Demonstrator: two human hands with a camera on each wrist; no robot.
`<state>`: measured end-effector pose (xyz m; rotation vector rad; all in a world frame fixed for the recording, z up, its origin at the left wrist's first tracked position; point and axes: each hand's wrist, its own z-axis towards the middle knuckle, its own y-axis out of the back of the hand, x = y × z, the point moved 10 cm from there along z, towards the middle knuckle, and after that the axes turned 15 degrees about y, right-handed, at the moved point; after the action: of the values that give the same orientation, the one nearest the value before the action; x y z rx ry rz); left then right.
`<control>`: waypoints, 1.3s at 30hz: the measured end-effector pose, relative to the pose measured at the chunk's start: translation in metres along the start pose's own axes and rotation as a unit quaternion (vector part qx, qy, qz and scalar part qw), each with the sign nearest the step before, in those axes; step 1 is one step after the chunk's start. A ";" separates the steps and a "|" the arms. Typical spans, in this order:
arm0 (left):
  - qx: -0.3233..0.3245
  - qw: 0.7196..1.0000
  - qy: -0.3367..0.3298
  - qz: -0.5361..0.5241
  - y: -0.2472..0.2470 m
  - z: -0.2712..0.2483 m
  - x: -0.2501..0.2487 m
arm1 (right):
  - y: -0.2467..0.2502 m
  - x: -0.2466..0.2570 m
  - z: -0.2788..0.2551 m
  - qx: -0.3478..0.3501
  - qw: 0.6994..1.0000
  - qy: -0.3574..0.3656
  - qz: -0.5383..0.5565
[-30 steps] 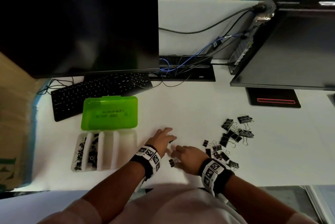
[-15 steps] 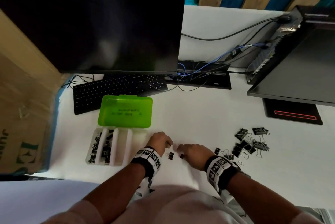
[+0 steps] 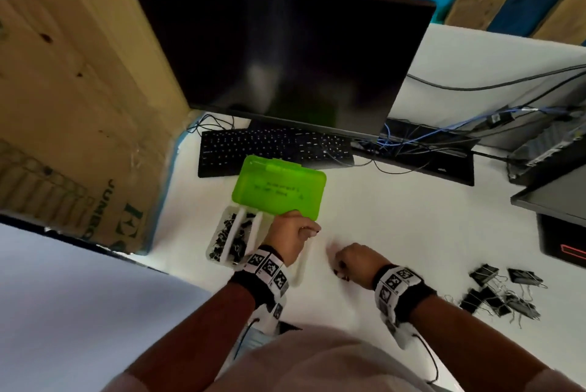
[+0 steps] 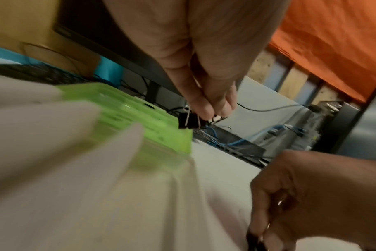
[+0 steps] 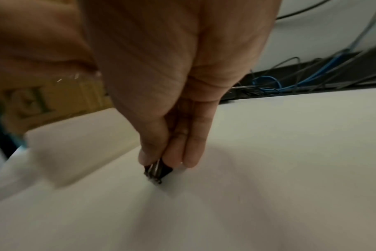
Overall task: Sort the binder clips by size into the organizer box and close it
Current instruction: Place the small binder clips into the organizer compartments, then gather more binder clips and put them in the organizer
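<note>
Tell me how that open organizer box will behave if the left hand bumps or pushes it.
The organizer box looks like thin plastic holding only small clips, so it is probably light and would slide on the smooth white table. Its green lid stands open behind it, so a nudge may swing it or tip the box backward.

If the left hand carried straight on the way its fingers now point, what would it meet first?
Probably the translucent green lid of the open organizer box: the left hand, pinching a small black binder clip, points at the lid's near edge, though depth is unclear.
</note>
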<state>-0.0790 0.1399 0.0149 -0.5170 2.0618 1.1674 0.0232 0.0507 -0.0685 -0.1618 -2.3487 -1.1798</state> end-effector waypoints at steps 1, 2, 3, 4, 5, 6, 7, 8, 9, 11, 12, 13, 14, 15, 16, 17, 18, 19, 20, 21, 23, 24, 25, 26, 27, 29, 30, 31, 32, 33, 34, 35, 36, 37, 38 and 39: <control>-0.014 1.000 0.009 -0.005 0.015 -0.002 0.008 | 0.013 -0.004 0.004 -0.021 1.000 -0.006 0.001; -0.032 0.999 0.018 -0.006 0.031 -0.004 0.018 | 0.030 -0.007 0.008 -0.050 0.999 -0.009 0.000; -0.056 0.998 0.030 -0.006 0.047 -0.007 0.028 | 0.049 -0.006 0.014 -0.084 0.996 -0.003 -0.001; -0.084 0.996 0.042 -0.008 0.064 -0.010 0.039 | 0.070 0.001 0.023 -0.119 0.993 0.012 -0.004; -0.112 0.992 0.053 -0.010 0.079 -0.014 0.049 | 0.088 0.011 0.033 -0.148 0.988 0.036 -0.008; -0.134 0.989 0.063 -0.006 0.090 -0.018 0.060 | 0.104 0.027 0.044 -0.167 0.984 0.064 -0.013; -0.148 0.986 0.078 0.005 0.098 -0.021 0.069 | 0.115 0.044 0.057 -0.174 0.980 0.094 -0.020; -0.157 0.983 0.093 0.016 0.103 -0.024 0.078 | 0.122 0.064 0.070 -0.172 0.976 0.127 -0.030; -0.160 0.981 0.110 0.020 0.105 -0.027 0.087 | 0.126 0.084 0.082 -0.162 0.973 0.160 -0.043; -0.158 0.977 0.138 0.027 0.104 -0.030 0.101 | 0.123 0.123 0.105 -0.121 0.963 0.220 -0.092; -0.150 0.977 0.148 0.040 0.101 -0.031 0.107 | 0.116 0.141 0.114 -0.094 0.957 0.245 -0.123; -0.142 0.976 0.152 0.060 0.097 -0.031 0.109 | 0.109 0.157 0.121 -0.066 0.949 0.268 -0.152; -0.134 0.976 0.152 0.077 0.092 -0.032 0.111 | 0.102 0.170 0.126 -0.043 0.940 0.287 -0.177; -0.131 0.977 0.150 0.083 0.090 -0.034 0.112 | 0.096 0.179 0.130 -0.023 0.933 0.300 -0.197; -0.129 0.977 0.148 0.087 0.088 -0.035 0.113 | 0.093 0.185 0.133 -0.008 0.929 0.306 -0.209; -0.125 0.977 0.145 0.097 0.085 -0.036 0.114 | 0.091 0.189 0.135 0.002 0.927 0.306 -0.217; -0.124 0.977 0.142 0.104 0.084 -0.037 0.114 | 0.089 0.190 0.137 0.011 0.926 0.303 -0.223; -0.125 0.976 0.138 0.112 0.083 -0.039 0.115 | 0.087 0.191 0.138 0.019 0.927 0.299 -0.224; -0.130 0.974 0.144 0.118 0.083 -0.040 0.117 | 0.083 0.190 0.139 0.029 0.930 0.295 -0.219; -0.137 0.971 0.155 0.117 0.085 -0.041 0.121 | 0.079 0.189 0.139 0.037 0.932 0.294 -0.207; -0.159 0.965 0.172 0.115 0.090 -0.043 0.126 | 0.072 0.186 0.137 0.043 0.935 0.296 -0.192; -0.168 0.964 0.176 0.108 0.092 -0.043 0.128 | 0.071 0.184 0.135 0.037 0.935 0.295 -0.195; -0.175 0.964 0.175 0.099 0.094 -0.043 0.127 | 0.071 0.181 0.132 0.025 0.934 0.295 -0.198; -0.181 0.965 0.168 0.090 0.096 -0.043 0.123 | 0.072 0.177 0.129 0.012 0.935 0.294 -0.196; -0.186 0.966 0.155 0.086 0.096 -0.043 0.118 | 0.074 0.172 0.125 -0.002 0.938 0.291 -0.186; -0.176 0.973 0.118 0.096 0.089 -0.039 0.099 | 0.078 0.156 0.113 -0.035 0.943 0.281 -0.173; -0.162 0.977 0.093 0.106 0.080 -0.035 0.088 | 0.080 0.145 0.106 -0.047 0.947 0.270 -0.169; -0.145 0.980 0.068 0.114 0.069 -0.032 0.075 | 0.081 0.129 0.098 -0.058 0.952 0.254 -0.162; -0.124 0.984 0.048 0.120 0.056 -0.029 0.063 | 0.083 0.111 0.087 -0.068 0.959 0.232 -0.150; -0.098 0.987 0.031 0.126 0.040 -0.026 0.052 | 0.084 0.092 0.073 -0.079 0.966 0.207 -0.137; -0.067 0.989 0.015 0.132 0.021 -0.024 0.042 | 0.085 0.072 0.057 -0.091 0.972 0.180 -0.123; -0.030 0.990 -0.001 0.140 -0.001 -0.022 0.033 | 0.086 0.051 0.039 -0.103 0.976 0.153 -0.112; 0.007 0.989 -0.022 0.147 -0.023 -0.022 0.022 | 0.084 0.030 0.019 -0.111 0.981 0.123 -0.102; 0.046 0.986 -0.039 0.156 -0.047 -0.023 0.014 | 0.082 0.008 -0.003 -0.120 0.985 0.090 -0.089; 0.085 0.981 -0.056 0.166 -0.070 -0.025 0.005 | 0.078 -0.013 -0.026 -0.130 0.987 0.057 -0.073; 0.123 0.973 -0.070 0.181 -0.093 -0.029 -0.003 | 0.074 -0.032 -0.051 -0.144 0.988 0.028 -0.058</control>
<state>-0.0289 0.0674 -0.0271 0.0644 2.1925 1.0884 0.0940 0.0607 -0.0057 -0.0903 -2.1545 -1.5573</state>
